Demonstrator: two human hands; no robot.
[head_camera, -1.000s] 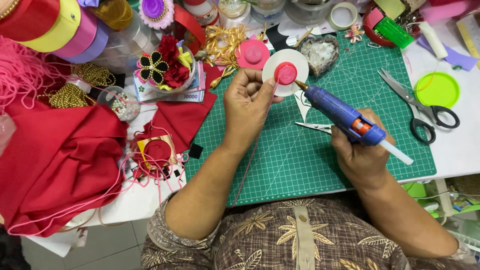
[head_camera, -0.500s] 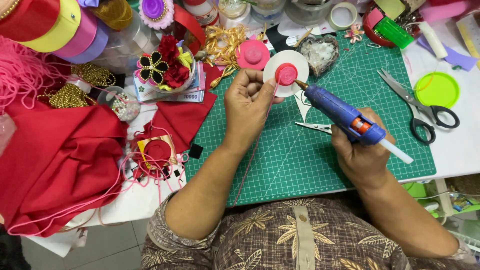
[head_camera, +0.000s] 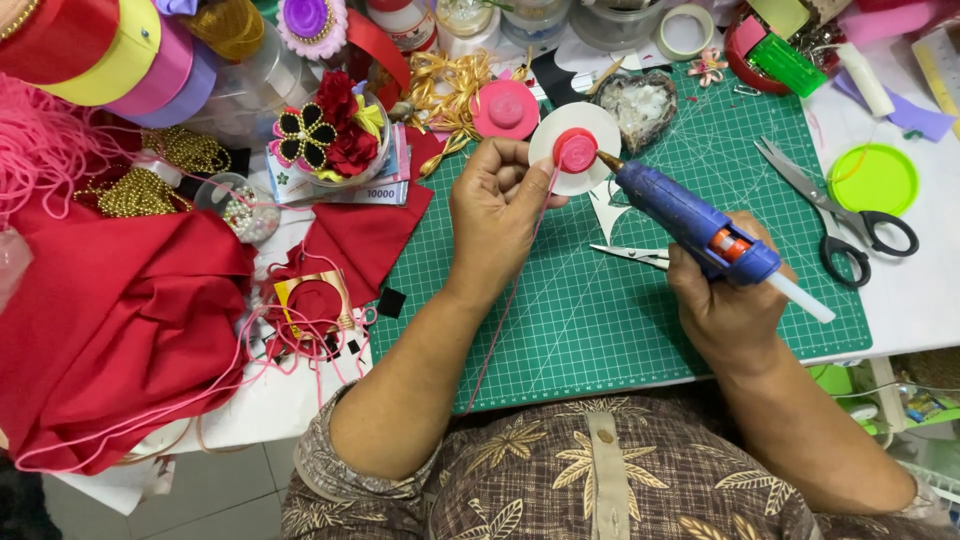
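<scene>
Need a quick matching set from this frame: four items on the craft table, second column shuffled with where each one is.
Column A
1. glue gun
2. white disc
3. scissors
4. green lid

Column B
a. on the white table just right of the cutting mat
b. gripped in the right hand
c. lying open across the mat's right edge
d. held up by the left hand, pink centre facing the nozzle

Pairs: 1-b, 2-d, 3-c, 4-a
</scene>
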